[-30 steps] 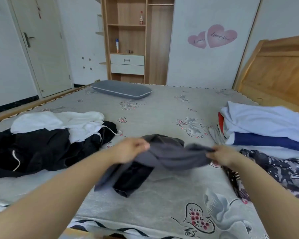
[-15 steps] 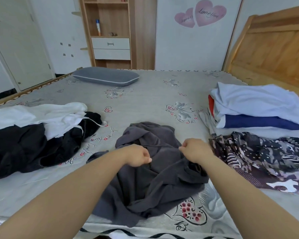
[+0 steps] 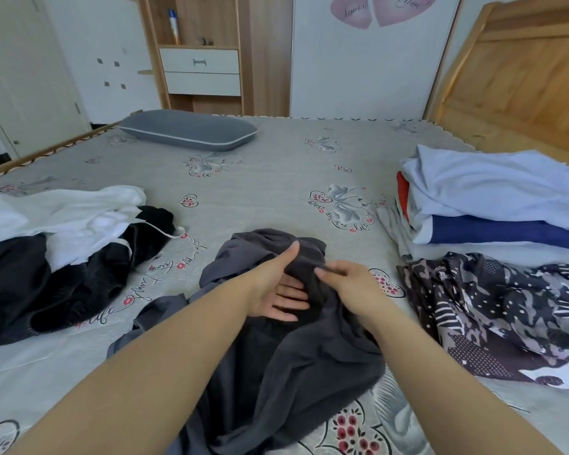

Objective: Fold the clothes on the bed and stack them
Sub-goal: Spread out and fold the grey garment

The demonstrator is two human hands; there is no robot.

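Note:
A dark grey garment [image 3: 293,372] lies crumpled on the bed [image 3: 260,178] right in front of me. My left hand [image 3: 276,287] is turned palm up, its straight fingers slid under a fold of the garment and its thumb lying along the cloth. Beside it, my right hand [image 3: 345,280] pinches the same fold from the right. To the right stands a stack of folded clothes [image 3: 493,192] in light blue, navy and red, with a dark patterned garment [image 3: 506,307] lying in front of it.
A loose pile of black clothes [image 3: 46,284] with a white garment [image 3: 63,215] on top lies at the left. A grey pillow [image 3: 188,131] sits at the far side. The wooden headboard [image 3: 523,77] rises at the right, and a wardrobe [image 3: 201,70] stands behind.
The grey garment, held up stretched between both hands, came down onto the bed. Both hands drew together at its upper part, and the left fist has opened with its fingers under a fold.

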